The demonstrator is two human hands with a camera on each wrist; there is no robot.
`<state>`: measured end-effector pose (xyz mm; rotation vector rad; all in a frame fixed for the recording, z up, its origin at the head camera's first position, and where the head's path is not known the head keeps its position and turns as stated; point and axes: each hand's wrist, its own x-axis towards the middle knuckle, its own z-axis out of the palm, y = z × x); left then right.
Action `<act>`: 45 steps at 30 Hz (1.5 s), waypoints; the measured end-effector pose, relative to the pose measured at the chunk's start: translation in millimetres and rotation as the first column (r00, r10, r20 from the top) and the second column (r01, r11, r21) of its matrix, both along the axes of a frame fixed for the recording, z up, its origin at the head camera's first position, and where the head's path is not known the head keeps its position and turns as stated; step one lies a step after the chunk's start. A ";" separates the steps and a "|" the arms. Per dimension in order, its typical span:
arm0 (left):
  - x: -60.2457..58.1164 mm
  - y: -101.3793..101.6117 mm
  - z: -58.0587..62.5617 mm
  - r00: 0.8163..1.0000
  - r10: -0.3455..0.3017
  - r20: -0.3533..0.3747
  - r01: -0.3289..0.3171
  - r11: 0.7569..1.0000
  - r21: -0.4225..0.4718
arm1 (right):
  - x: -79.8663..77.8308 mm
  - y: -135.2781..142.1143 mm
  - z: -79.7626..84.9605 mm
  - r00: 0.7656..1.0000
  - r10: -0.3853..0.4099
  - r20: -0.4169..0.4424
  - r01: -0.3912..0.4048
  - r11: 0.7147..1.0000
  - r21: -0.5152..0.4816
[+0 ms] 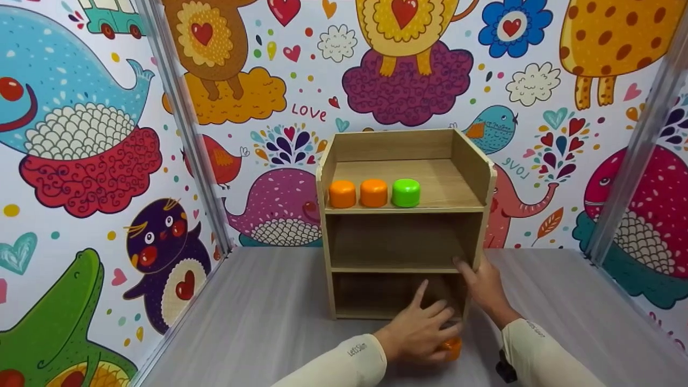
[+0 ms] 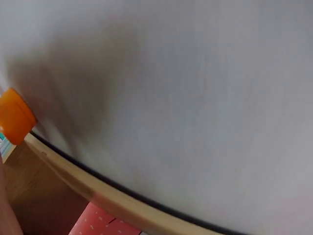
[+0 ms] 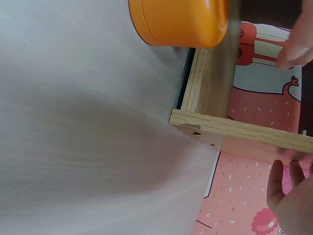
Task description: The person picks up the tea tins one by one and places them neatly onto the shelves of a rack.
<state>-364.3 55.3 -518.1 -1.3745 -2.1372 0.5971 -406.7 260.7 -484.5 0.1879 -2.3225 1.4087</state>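
Note:
A small wooden shelf unit point(image 1: 406, 209) with three levels stands on the table. My right hand point(image 1: 484, 287) holds its right side panel, thumb over the front edge, and fingertips show against the panel's outer face in the right wrist view. Low in front of the unit, my left hand point(image 1: 422, 330) hovers with the index finger stretched out. Partly behind its fingers is an orange rounded cylinder point(image 1: 452, 348). In the right wrist view this orange cylinder point(image 3: 181, 22) stands on the table by the unit's base, with a left fingertip point(image 3: 297, 49) apart from it.
On the top level, two orange cylinders point(image 1: 342, 194) and a green cylinder point(image 1: 406, 193) stand in a row at the front edge. Printed cartoon walls point(image 1: 301, 107) enclose the grey table point(image 1: 258, 312) at the back and sides.

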 end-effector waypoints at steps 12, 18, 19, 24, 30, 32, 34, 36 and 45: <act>1.8 5.5 -17.8 0.996 0.017 0.085 -0.018 1.000 0.014 | 0.4 1.8 0.1 1.000 0.020 0.004 -0.020 1.000 -0.020; 1.9 8.6 -22.5 0.992 0.025 0.121 -0.026 1.000 0.012 | 0.3 1.2 0.4 1.000 0.000 0.004 0.000 1.000 0.000; 1.8 8.9 -23.4 0.992 0.025 0.123 -0.027 1.000 0.011 | 0.0 1.4 0.3 1.000 0.001 0.006 -0.001 1.000 -0.001; 1.6 9.7 -26.7 0.990 0.036 0.133 -0.038 0.999 0.017 | 0.4 1.0 0.6 1.000 0.010 0.014 -0.010 1.000 -0.017; 1.0 11.4 -29.2 0.990 0.042 0.131 -0.044 0.999 0.010 | -1.4 1.7 0.7 1.000 0.009 0.006 -0.009 1.000 -0.015; 0.5 12.2 -29.2 0.988 0.046 0.148 -0.048 0.999 0.009 | -2.2 1.8 0.6 1.000 0.011 0.007 -0.011 1.000 -0.019; 0.0 12.7 -29.4 0.983 0.054 0.174 -0.056 0.998 0.006 | -2.6 1.9 0.4 1.000 0.007 0.006 -0.007 1.000 -0.014; -0.5 13.0 -29.7 0.978 0.063 0.201 -0.065 0.998 0.003 | -2.6 2.0 0.3 1.000 0.000 0.005 0.000 1.000 -0.007; -0.9 10.1 -31.5 0.961 0.073 0.268 -0.082 0.996 0.023 | -1.0 0.9 0.9 1.000 -0.012 0.013 0.012 1.000 -0.008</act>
